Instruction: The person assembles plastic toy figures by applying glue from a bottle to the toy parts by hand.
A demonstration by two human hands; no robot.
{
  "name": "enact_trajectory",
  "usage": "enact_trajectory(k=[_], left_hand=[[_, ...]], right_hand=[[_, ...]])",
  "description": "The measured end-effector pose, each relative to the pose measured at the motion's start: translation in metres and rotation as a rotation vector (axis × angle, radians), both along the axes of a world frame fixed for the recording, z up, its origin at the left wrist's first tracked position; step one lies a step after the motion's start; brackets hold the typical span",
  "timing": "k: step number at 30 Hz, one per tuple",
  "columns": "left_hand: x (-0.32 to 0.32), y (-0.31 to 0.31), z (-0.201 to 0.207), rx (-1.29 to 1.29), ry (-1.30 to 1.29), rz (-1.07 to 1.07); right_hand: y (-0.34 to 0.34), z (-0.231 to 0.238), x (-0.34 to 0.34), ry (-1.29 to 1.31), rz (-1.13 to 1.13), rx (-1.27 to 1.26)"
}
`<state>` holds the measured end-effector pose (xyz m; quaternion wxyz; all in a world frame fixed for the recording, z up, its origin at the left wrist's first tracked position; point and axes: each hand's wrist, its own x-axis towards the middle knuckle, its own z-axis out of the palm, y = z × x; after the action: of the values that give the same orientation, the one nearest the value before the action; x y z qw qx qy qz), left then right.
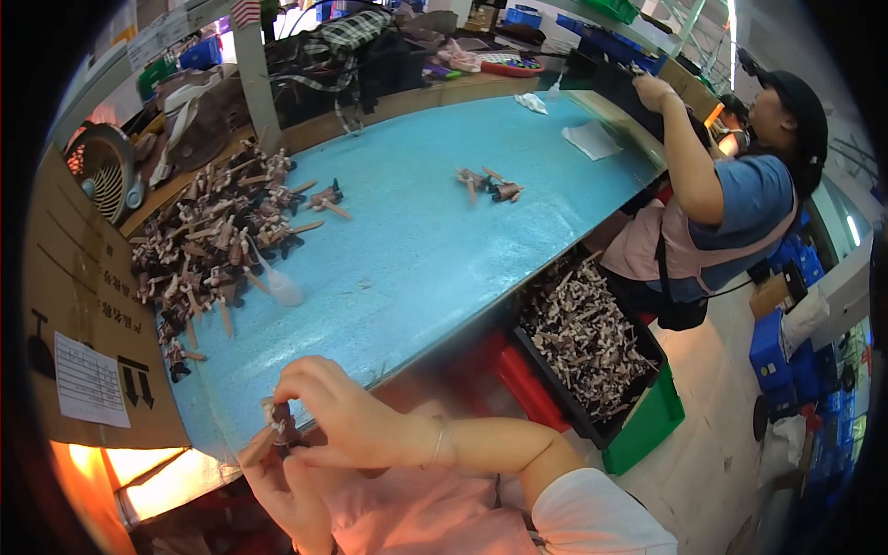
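Close to my body, by the near left edge of the blue tabletop (398,231), I hold a small brown and white figurine (283,427) with a flat wooden-looking piece on it. My left hand (294,504) grips it from below, fingers closed. From above and to the right, my right hand (356,421) pinches it, its fingers partly covering it. A big pile of similar figurines (208,245) lies on the left of the table. At the pile's edge rests a white squeeze bottle (283,288) with a thin nozzle. Some figurines (490,185) lie apart, farther right.
A black bin (638,398) full of small figurine parts stands right of the table, over green and red crates. Beyond it a co-worker (731,203) works with raised arms. A cardboard box (102,324) borders the left side; a fan (97,171) sits behind it.
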<state>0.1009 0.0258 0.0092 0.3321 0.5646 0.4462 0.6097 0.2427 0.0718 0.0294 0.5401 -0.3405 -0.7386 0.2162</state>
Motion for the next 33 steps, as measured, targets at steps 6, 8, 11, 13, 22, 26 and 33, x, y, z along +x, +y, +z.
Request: enact_trajectory(k=[6, 8, 11, 13, 22, 26, 33], left_hand=[[-0.001, 0.014, 0.026, -0.13, -0.077, -0.095], [-0.007, 0.019, 0.019, -0.094, -0.124, -0.172], [-0.002, 0.022, 0.02, -0.072, -0.068, -0.213], [0.0, 0.023, 0.016, -0.026, -0.078, -0.207], [0.009, 0.018, 0.017, 0.052, 0.027, 0.003], [0.002, 0.016, 0.024, 0.08, 0.04, -0.01], [-0.006, 0.014, 0.015, 0.177, 0.065, -0.103]], right_hand=[[-0.011, -0.005, 0.012, 0.376, 0.442, -0.53], [-0.013, -0.009, 0.01, 0.363, 0.447, -0.528], [-0.012, -0.013, 0.013, 0.497, 0.54, -0.613], [-0.009, -0.016, 0.015, 0.559, 0.608, -0.631], [-0.007, -0.014, 0.019, 0.62, 0.581, -0.657], [-0.002, -0.018, 0.015, 0.616, 0.638, -0.628], [-0.005, -0.017, 0.004, 0.658, 0.597, -0.758]])
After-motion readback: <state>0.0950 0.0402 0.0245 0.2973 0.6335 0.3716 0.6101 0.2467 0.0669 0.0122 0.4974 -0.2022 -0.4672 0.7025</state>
